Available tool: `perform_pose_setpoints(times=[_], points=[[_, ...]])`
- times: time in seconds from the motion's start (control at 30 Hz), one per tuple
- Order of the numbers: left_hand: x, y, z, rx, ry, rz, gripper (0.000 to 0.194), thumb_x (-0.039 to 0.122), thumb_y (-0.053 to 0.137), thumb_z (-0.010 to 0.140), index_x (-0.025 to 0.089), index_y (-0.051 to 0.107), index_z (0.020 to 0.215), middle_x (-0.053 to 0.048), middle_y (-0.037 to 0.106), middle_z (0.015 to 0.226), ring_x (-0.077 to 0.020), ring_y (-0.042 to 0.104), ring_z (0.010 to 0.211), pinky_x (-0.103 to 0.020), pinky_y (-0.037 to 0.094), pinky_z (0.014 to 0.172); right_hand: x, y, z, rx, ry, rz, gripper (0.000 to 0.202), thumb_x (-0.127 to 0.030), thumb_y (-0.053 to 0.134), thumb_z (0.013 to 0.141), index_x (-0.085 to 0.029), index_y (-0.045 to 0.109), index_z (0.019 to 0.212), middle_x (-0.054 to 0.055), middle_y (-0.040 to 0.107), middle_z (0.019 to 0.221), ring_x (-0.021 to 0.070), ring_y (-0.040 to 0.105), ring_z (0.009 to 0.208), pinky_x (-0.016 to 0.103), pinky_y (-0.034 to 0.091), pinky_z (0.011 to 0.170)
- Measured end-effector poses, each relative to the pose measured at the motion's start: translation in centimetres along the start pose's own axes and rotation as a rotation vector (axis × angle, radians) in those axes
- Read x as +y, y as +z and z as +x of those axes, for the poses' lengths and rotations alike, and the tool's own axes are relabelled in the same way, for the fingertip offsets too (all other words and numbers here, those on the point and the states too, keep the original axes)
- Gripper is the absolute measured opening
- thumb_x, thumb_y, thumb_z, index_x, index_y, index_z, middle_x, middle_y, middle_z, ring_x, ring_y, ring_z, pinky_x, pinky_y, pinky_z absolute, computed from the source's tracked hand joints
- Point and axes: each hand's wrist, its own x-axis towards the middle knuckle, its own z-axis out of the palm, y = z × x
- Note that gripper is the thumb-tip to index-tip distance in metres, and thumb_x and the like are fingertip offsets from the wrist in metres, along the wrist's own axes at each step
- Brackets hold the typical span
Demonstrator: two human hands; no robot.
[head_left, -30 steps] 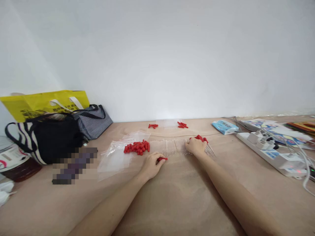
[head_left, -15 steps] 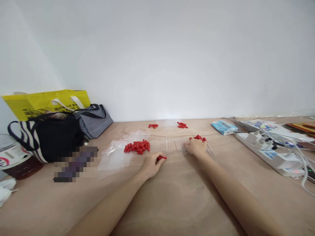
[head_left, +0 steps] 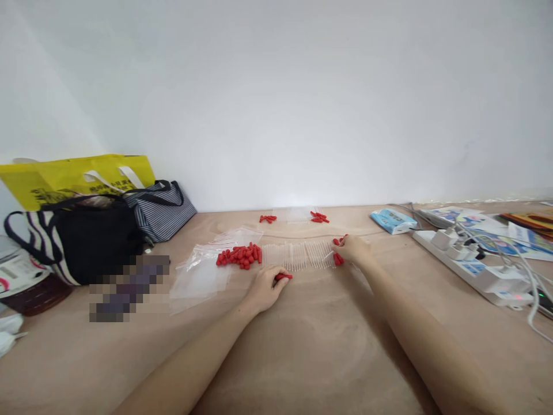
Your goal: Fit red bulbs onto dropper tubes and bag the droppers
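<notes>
Head view, left hand [head_left: 264,290]: thumb and fingers nearly closed, gripping a small red elongated piece [head_left: 284,276].
Right hand [head_left: 352,249]: pinching nearly closed on a thin pale stick [head_left: 329,255]; loose red pieces [head_left: 338,260] lying just beside its fingertips.
Clear slim sticks [head_left: 296,257]: lying in a row on the brown table [head_left: 280,351], 9 o'clock of right hand.
Red heap [head_left: 242,256]: resting at 11 o'clock of left hand.
Flat transparent plastic bags [head_left: 196,288]: lying at 9 o'clock of left hand.

Left fingers [head_left: 279,270] grip a red piece [head_left: 285,276]; right fingers [head_left: 340,249] hold a thin stick [head_left: 328,255].
</notes>
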Motion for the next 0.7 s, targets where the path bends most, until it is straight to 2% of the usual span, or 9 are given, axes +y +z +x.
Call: perform_pose_setpoints(times=[0.13, 0.33, 0.5, 0.7], points=[[0.0, 0.0, 0.0, 0.002, 0.008, 0.002, 0.01, 0.015, 0.051, 0.075, 0.017, 0.06, 0.078, -0.002, 0.063, 0.08, -0.0153, 0.056, 0.075, -0.026, 0.042, 0.068, 0.0, 0.3, -0.2, 0.035, 0.039, -0.005, 0.04, -0.052, 0.043, 0.072, -0.018, 0.063, 0.074, 0.011, 0.064, 0.085, 0.0247, 0.058, 0.083, 0.036, 0.037, 0.073], [0.2, -0.2, -0.1, -0.006, 0.002, 0.013, 0.01, 0.015, 0.051, 0.075, 0.017, 0.06, 0.078, -0.003, 0.062, 0.079, -0.0159, 0.056, 0.075, -0.027, 0.042, 0.069, -1.4, 1.1, -0.6, 0.069, 0.026, -0.011, 0.035, -0.049, 0.046, 0.07, -0.02, 0.064, 0.078, 0.008, 0.064, 0.083, 0.0227, 0.056, 0.088, 0.041, 0.025, 0.088], [0.4, -0.2, -0.1, -0.003, 0.001, 0.001, 0.009, 0.015, 0.052, 0.075, 0.018, 0.06, 0.077, -0.002, 0.062, 0.079, -0.015, 0.055, 0.075, -0.027, 0.042, 0.07, -1.7, 1.4, -0.5, 0.074, 0.023, -0.022, 0.034, -0.046, 0.049, 0.068, -0.018, 0.064, 0.079, 0.01, 0.064, 0.082, 0.0234, 0.055, 0.09, 0.041, 0.023, 0.089], [0.2, -0.1, -0.1, -0.008, 0.037, -0.001, 0.009, 0.013, 0.051, 0.074, 0.017, 0.059, 0.075, -0.003, 0.062, 0.08, -0.0164, 0.055, 0.077, -0.028, 0.042, 0.072, -1.7, 1.8, -0.7, 0.073, 0.015, -0.024, 0.024, -0.032, 0.043, 0.073, -0.019, 0.064, 0.075, 0.009, 0.064, 0.077, 0.0222, 0.057, 0.088, 0.04, 0.025, 0.087]])
